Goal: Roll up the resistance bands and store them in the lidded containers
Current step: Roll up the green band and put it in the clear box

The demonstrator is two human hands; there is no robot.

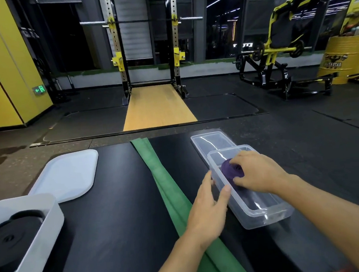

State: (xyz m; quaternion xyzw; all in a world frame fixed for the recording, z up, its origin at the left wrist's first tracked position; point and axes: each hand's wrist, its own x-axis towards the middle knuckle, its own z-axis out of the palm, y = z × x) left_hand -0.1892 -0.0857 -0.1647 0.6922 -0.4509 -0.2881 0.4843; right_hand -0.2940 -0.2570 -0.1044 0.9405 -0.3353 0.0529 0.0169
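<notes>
A long clear plastic container (264,211) lies on the black mat, right of centre. Inside its far end sits a rolled purple resistance band (230,168), and my right hand (255,172) grips that roll with curled fingers and thumb. My left hand (210,206) rests against the container's left wall, thumb on its rim, fingers fairly straight. The container's clear lid (210,139) lies flat just beyond it. A long green resistance band (167,186) stretches unrolled across the mat, passing under my left wrist.
A white container (42,230) at the near left holds a rolled black band (12,234). Its white lid (70,174) lies beyond it. Further off stand a squat rack (145,42), a yellow weight machine (279,48) and a yellow drum (342,58).
</notes>
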